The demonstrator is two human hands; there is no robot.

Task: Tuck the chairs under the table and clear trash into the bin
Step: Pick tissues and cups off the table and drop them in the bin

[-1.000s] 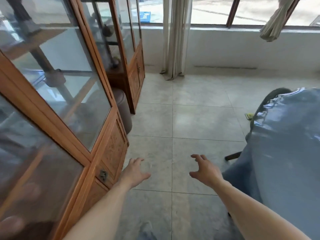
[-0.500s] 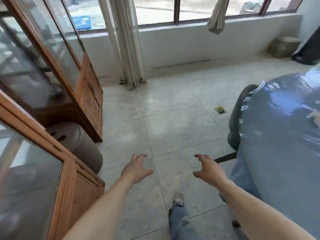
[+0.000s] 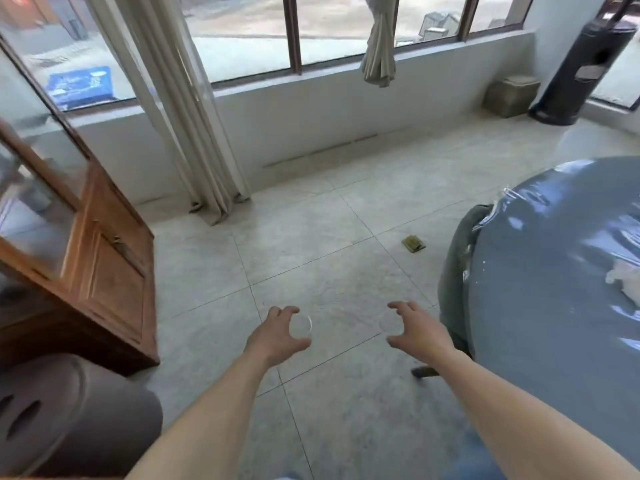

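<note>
My left hand (image 3: 277,332) and my right hand (image 3: 417,329) are held out over the tiled floor, fingers spread and curled, holding nothing. To the right stands a round table (image 3: 554,299) under a shiny blue-grey cover. A grey-green chair (image 3: 453,282) is pushed against the table's left edge, close to my right hand; one dark leg (image 3: 424,371) shows on the floor. A small yellowish scrap (image 3: 413,243) lies on the tiles beyond my hands. Crumpled white paper (image 3: 625,284) rests on the table at the right edge. A small tan bin (image 3: 510,95) sits by the far wall.
A wooden glass-door cabinet (image 3: 104,268) lines the left side, with a brown drum-shaped stool (image 3: 69,414) in front of it. Curtains (image 3: 180,109) hang by the window wall. A tall black cylindrical stand (image 3: 585,64) is in the far right corner. Open tiled floor lies ahead.
The view has swung right and away from the cabinet, bringing the window wall, the bin and the black stand into sight. Both hands stay outstretched and empty.
</note>
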